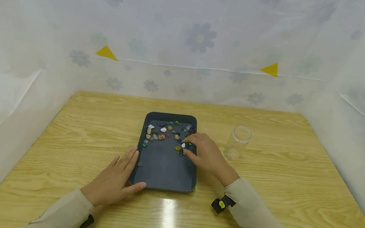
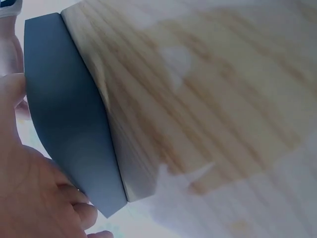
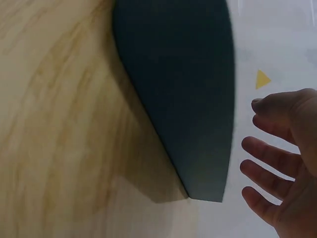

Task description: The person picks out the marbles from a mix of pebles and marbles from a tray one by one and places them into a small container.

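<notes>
A dark grey tray (image 1: pixel 166 171) lies on the wooden table, with glass gems and pebbles mostly in its far half. My left hand (image 1: pixel 115 180) rests along the tray's left rim, fingers straight and thumb at the near left corner. In the left wrist view its fingers (image 2: pixel 69 193) lie against the tray's side. Over the right rim reaches my right hand (image 1: pixel 210 154), its thumb and index finger apart. Between those fingertips, in the head view, a white pebble (image 1: pixel 183 145) shows among green and dark gems. Loosely bent fingers (image 3: pixel 270 148) spread above the rim in the right wrist view.
A clear glass jar (image 1: pixel 238 142) stands upright on the table to the right of the tray. White flowered sheeting (image 1: pixel 193 81) surrounds the table at the back and sides, with yellow triangles (image 1: pixel 271 69) on it. A single gem (image 1: pixel 139 164) lies near the tray's left wall.
</notes>
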### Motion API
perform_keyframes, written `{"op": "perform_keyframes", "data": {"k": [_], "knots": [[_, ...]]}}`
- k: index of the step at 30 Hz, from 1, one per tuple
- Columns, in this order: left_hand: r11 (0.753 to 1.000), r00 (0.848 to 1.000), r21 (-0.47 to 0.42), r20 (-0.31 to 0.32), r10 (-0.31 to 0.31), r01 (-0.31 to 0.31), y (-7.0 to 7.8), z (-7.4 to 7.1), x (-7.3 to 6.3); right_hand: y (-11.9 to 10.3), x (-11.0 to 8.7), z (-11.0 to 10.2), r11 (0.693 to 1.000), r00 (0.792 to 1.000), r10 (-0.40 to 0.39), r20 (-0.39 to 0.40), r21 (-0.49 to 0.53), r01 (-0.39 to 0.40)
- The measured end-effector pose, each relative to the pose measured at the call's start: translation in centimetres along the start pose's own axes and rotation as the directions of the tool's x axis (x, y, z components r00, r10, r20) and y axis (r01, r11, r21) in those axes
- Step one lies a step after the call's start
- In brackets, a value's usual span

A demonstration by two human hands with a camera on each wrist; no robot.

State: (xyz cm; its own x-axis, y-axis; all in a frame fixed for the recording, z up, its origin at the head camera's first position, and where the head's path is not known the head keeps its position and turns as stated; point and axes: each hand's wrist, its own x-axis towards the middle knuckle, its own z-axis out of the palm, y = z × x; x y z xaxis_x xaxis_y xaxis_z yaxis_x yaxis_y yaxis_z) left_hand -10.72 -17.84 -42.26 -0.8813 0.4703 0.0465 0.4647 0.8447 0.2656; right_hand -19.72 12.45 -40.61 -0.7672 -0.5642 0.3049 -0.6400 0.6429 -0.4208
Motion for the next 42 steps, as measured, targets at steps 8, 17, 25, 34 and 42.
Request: {"op": "perform_keyframes", "data": {"k": [8,17,25,34,42], "knots": [[1.000,1.000,0.008,0.006,0.001,-0.001,0.2,0.1,0.2,-0.1,0.5,1.6,0.999,0.998,0.030,0.059,-0.046,-0.027],[1.000,1.000,0.026,0.001,-0.005,0.005,0.3,0.2,0.5,0.0,0.9,2.6,0.992,0.992,0.075,0.105,-0.111,-0.063],[0.999,1.000,0.039,0.001,0.014,-0.014,0.5,0.2,0.6,-0.2,1.1,3.1,0.978,0.986,0.114,0.125,-0.189,-0.089],[0.998,1.000,0.060,0.002,0.019,-0.019,0.7,0.1,0.6,-0.1,1.1,3.4,0.977,0.987,0.109,0.115,-0.198,-0.084],[0.999,1.000,0.052,0.000,0.012,-0.012,0.9,0.2,0.7,-0.2,1.2,3.4,0.973,0.987,0.110,0.119,-0.214,-0.083]]}}
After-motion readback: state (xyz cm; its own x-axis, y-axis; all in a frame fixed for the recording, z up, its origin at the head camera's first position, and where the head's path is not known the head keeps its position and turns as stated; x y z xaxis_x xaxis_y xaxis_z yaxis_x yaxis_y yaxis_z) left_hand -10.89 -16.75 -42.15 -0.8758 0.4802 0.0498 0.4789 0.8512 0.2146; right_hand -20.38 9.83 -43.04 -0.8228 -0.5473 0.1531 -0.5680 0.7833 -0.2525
